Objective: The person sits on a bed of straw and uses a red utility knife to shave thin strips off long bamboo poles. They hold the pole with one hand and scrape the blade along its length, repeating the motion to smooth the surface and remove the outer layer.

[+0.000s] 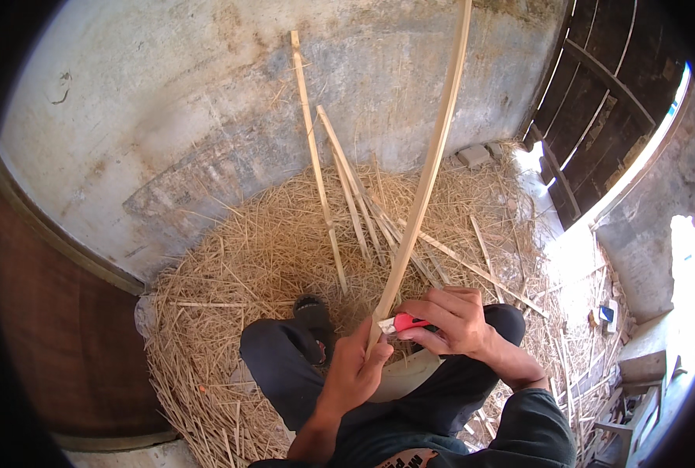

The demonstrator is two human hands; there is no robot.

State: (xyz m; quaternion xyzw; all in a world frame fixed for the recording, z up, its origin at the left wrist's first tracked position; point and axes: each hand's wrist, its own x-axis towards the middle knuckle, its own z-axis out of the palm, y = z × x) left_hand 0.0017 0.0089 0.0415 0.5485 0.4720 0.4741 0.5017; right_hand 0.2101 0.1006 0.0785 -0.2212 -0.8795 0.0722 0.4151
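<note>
A long, pale bamboo strip (420, 203) rises from my lap up past the top edge of the view. Near its lower end my left hand (355, 368) is closed around it, thumb along the side. My right hand (453, 318) grips a red-handled utility knife (407, 321). Its short, light-coloured blade end touches or nearly touches the strip just above my left fingers; the exact contact cannot be made out. Below my hands, between my bent legs, a pale rounded object (402, 377) is partly hidden.
Straw-like shavings (230, 288) cover the floor around me. Several bamboo strips (314, 148) lean on the stained wall (207, 86) or lie ahead. A dark wooden door (597, 101) stands far right, a brown panel (67, 327) at left. A small wooden stool (636, 421) is at lower right.
</note>
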